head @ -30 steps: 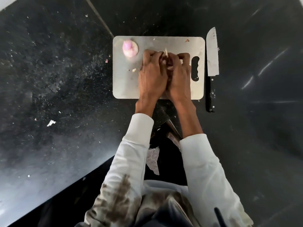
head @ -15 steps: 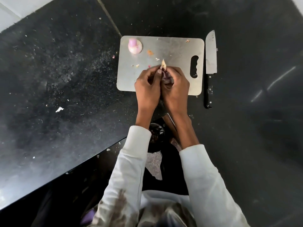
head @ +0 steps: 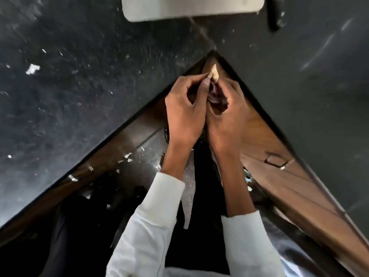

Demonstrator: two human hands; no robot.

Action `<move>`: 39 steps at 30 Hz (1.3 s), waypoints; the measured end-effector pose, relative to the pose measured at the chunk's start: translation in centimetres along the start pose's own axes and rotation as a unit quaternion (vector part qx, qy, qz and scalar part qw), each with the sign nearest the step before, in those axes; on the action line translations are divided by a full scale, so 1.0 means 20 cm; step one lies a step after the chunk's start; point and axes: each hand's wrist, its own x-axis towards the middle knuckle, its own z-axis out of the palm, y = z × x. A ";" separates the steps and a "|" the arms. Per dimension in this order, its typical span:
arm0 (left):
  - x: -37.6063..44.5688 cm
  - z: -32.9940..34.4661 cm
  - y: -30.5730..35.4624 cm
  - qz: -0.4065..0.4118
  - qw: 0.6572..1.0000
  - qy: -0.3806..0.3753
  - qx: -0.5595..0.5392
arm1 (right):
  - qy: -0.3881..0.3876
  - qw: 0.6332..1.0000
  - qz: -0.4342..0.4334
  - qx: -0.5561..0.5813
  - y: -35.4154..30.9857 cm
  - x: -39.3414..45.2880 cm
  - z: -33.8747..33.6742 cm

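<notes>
Left grip, right grip pinch papery pointed onion

counter close beside right hand, cutting board ahead

**Countertop**: dark polished stone, speckled, dusted with pale flakes. **Cutting board**: pale grey, matt and smooth, apparently brushed metal. **Knife handle**: black and blurred; material cannot be told. **Cabinet fronts**: brown wood grain, smooth, with a soft sheen. **Sleeves**: white woven cloth, matt. **Bulb**: glossy purple flesh, with dry, papery tan skin at the tip.
</notes>
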 end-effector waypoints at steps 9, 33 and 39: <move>-0.41 0.04 -1.01 -0.096 0.994 -0.046 0.015 | -0.070 0.995 0.076 -0.005 0.95 -0.51 0.30; 0.07 0.48 -2.44 -0.373 0.903 -0.208 0.053 | -0.291 0.913 0.201 -0.201 2.36 -0.28 0.98; 0.05 0.33 -2.31 -0.327 0.884 -0.276 0.189 | -0.356 0.884 0.249 -0.174 2.29 -0.19 0.90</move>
